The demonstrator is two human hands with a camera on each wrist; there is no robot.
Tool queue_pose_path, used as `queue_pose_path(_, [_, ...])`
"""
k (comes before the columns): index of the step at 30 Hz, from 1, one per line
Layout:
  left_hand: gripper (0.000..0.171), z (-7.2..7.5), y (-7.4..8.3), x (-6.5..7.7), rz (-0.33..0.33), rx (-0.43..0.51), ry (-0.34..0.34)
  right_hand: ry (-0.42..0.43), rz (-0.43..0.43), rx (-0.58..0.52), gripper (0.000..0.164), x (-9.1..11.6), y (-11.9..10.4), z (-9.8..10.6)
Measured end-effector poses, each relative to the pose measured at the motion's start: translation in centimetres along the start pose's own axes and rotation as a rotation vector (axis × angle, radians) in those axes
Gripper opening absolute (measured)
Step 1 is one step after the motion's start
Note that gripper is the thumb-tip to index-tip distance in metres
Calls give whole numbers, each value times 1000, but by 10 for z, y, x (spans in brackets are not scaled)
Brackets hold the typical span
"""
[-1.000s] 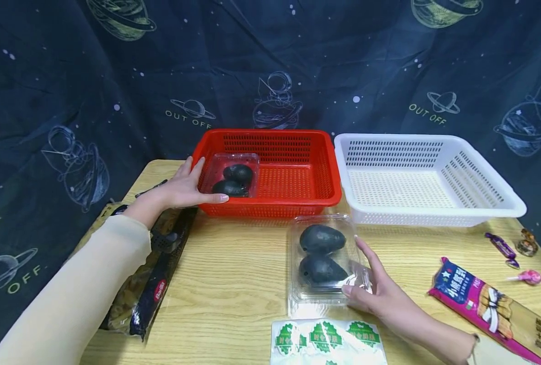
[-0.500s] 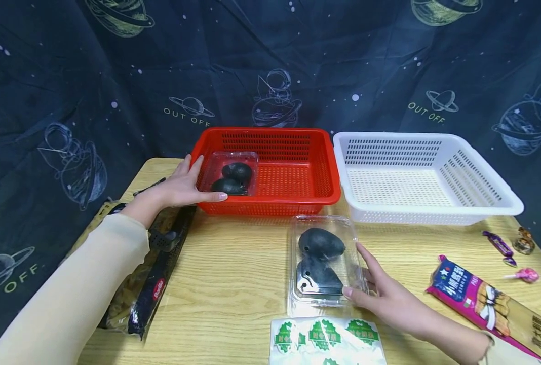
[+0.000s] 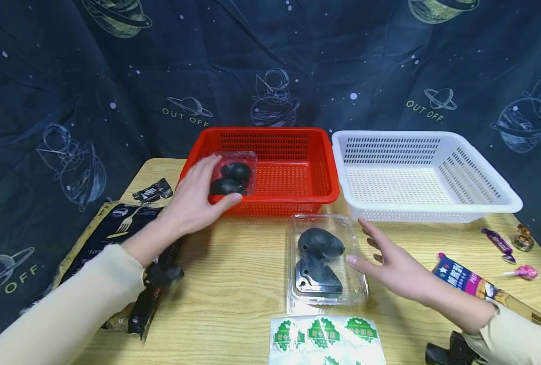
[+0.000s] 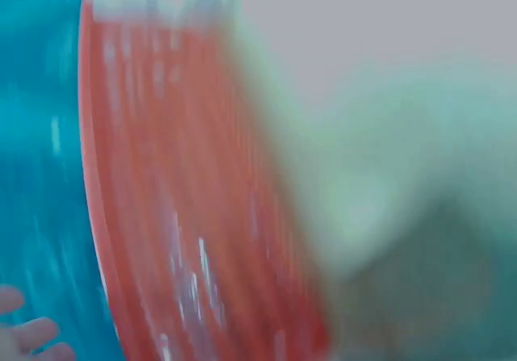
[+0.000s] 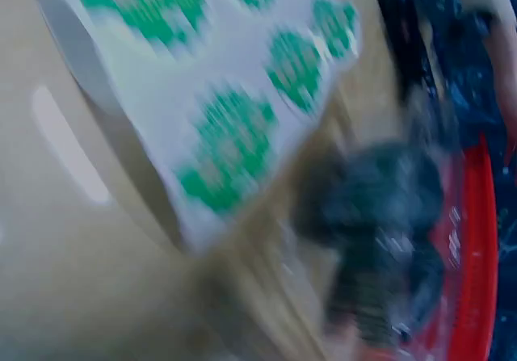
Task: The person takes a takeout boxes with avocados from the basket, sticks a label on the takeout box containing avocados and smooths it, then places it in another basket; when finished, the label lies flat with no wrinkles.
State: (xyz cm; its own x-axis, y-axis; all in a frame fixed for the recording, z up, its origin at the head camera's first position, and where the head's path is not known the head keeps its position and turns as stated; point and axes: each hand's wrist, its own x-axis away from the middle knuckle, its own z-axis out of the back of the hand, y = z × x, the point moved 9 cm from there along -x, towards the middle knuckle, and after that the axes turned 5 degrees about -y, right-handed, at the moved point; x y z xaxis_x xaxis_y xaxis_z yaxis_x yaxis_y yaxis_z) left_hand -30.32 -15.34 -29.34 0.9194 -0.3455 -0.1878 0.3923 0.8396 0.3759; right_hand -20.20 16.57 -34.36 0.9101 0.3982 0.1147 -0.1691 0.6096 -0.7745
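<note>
A clear plastic clamshell box (image 3: 357, 238) with two dark avocados (image 3: 320, 243) in it lies on the table before the baskets. My right hand (image 3: 395, 266) hovers at its right side, fingers extended and holding nothing; the thumb tip is close to the lid. My left hand (image 3: 195, 200) is spread over the front left corner of the red basket (image 3: 284, 208), with empty fingers. Inside that basket sits a second clear box (image 3: 252, 159) of avocados, partly hidden by the hand. The left wrist view is heavily blurred.
A white basket (image 3: 407, 213) stands right of the red one. A sheet of green stickers (image 3: 325, 334) lies in front. Pasta packages (image 3: 115, 228) and a black wrapped item (image 3: 154, 191) are at left; another pasta package (image 3: 471, 284), candies (image 3: 498, 241) and a lollipop (image 3: 528, 272) at right.
My left hand has come off the red basket's corner and moved toward me and right. My right hand has let go of the clamshell box and drawn back slightly, up and to the right.
</note>
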Motion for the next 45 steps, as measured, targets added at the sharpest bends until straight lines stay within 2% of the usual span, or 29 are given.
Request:
queue_pose_path(2, [88, -12, 36, 15, -84, 59, 31, -14, 28, 67, 83, -11, -6, 4])
queue_pose_path(3, [87, -22, 51, 23, -102, 95, 10, -22, 41, 98, 83, -17, -8, 5])
queue_pose_path(5, [88, -45, 75, 35, -97, 183, -88, -42, 69, 156, 84, -30, -9, 3])
queue_pose_path(7, [94, -71, 90, 45, -45, 281, -225, -67, 85, 217, 88, -41, -9, 0])
queue_pose_path(10, [107, -106, 104, 55, 49, 425, -408, -98, 111, 260, 93, -53, -6, -7])
queue_pose_path(12, [118, -123, 111, 59, 89, 511, -475, -105, 121, 272, 97, -57, -4, -11])
queue_pose_path(14, [128, -135, 117, 60, 101, 586, -494, -97, 122, 272, 99, -59, -2, -13])
queue_pose_path(19, [141, -147, 120, 55, 84, 655, -482, -46, 68, 298, 100, -56, 0, -13])
queue_pose_path(22, [138, -149, 112, 49, 60, 663, -528, -21, 32, 322, 98, -52, -1, -11])
queue_pose_path(27, [126, -151, 97, 38, -12, 723, -687, -30, -23, 322, 91, -48, -1, -5])
queue_pose_path(30, [116, -150, 93, 31, -118, 794, -795, -65, -27, 317, 89, -49, 1, -5])
queue_pose_path(33, [105, -145, 92, 27, -218, 830, -871, -106, -6, 228, 86, -51, 6, -9])
queue_pose_path(35, [97, -142, 89, 23, -250, 823, -879, -129, -10, 118, 84, -50, 11, -13])
queue_pose_path(38, [83, -136, 77, 17, -213, 770, -803, -140, -55, -46, 84, -43, 20, -17])
queue_pose_path(42, [69, -131, 64, 14, -66, 819, -642, -127, -130, -140, 89, -28, 25, -23])
queue_pose_path(45, [77, -132, 63, 22, 58, 887, -555, -106, -186, -178, 93, -16, 27, -26])
